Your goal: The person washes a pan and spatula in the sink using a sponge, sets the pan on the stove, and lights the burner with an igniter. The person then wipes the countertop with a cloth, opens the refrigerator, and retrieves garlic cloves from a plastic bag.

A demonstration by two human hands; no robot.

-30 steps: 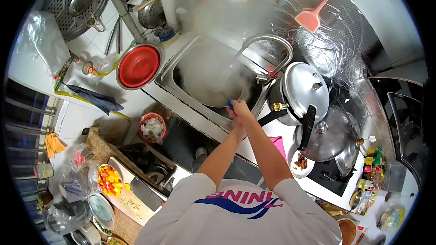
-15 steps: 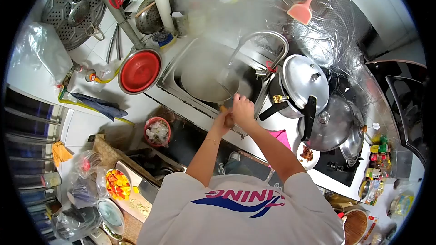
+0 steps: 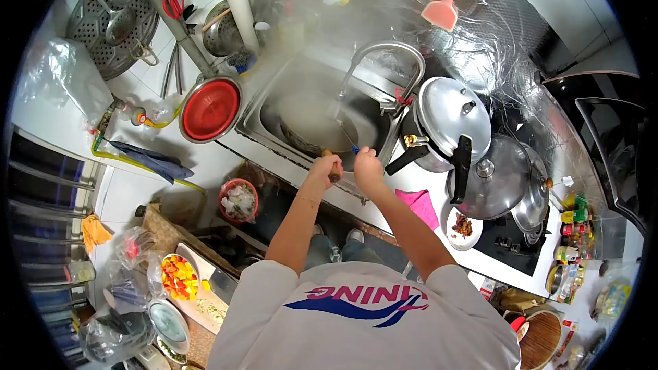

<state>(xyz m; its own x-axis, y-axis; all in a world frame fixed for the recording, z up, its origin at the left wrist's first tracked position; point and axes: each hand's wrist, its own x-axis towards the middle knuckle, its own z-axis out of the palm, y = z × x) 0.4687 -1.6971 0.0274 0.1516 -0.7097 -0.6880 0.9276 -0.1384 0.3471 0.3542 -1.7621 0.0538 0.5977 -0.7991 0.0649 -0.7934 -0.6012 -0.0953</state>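
Observation:
My left hand (image 3: 325, 171) is closed around the wooden handle of a wok (image 3: 291, 138), which lies tilted in the steel sink (image 3: 250, 111). Beside it, my right hand (image 3: 369, 166) grips a thin tool (image 3: 348, 136) with a blue part at the handle and a slim shaft reaching into the wok. Its working end is lost in steam and cannot be made out. The curved faucet (image 3: 394, 45) arches over the sink, its spout above the wok. Steam blurs much of the basin.
Right of the sink stand a pressure cooker (image 3: 449, 113), a large glass lid (image 3: 504, 181), a pink cloth (image 3: 418, 207) and a plate of brown pieces (image 3: 462, 227). A red basin (image 3: 210, 107) sits at left. Below are a waste bin (image 3: 238, 200) and a bowl of cut peppers (image 3: 179, 277).
My hands have moved apart, the left one leftward and down with the wok handle. The wok's near edge and the tool's blue part show more clearly, and the steam over the sink has thinned.

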